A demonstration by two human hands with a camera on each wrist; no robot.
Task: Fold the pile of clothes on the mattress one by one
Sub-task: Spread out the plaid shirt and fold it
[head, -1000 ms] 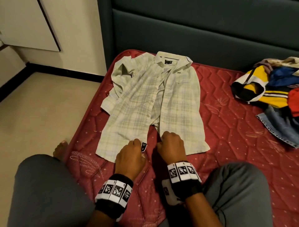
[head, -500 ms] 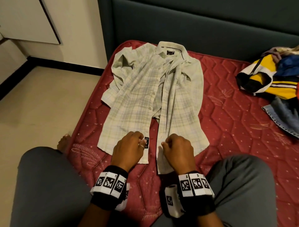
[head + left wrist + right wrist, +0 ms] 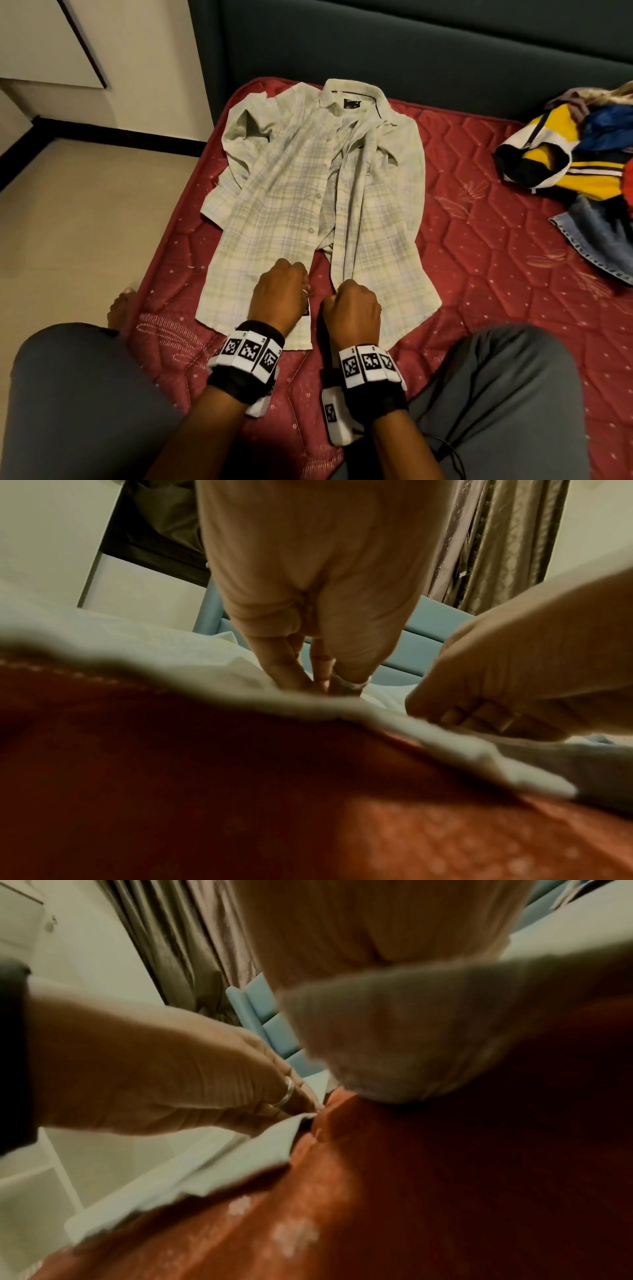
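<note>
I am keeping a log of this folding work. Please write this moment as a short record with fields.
surface: red quilted mattress
garment in work: pale plaid shirt, spread flat, collar away from the person, front open
left hand: pinches the left front panel's edge near the hem
right hand: grips the right front panel's edge near the hem
waiting: pile of clothes at the right

Fig.: L hand (image 3: pixel 279 294) & R hand (image 3: pixel 352 310) side by side, knuckles up, fingers curled, each pinching fabric; wrists banded, knees bent.
</note>
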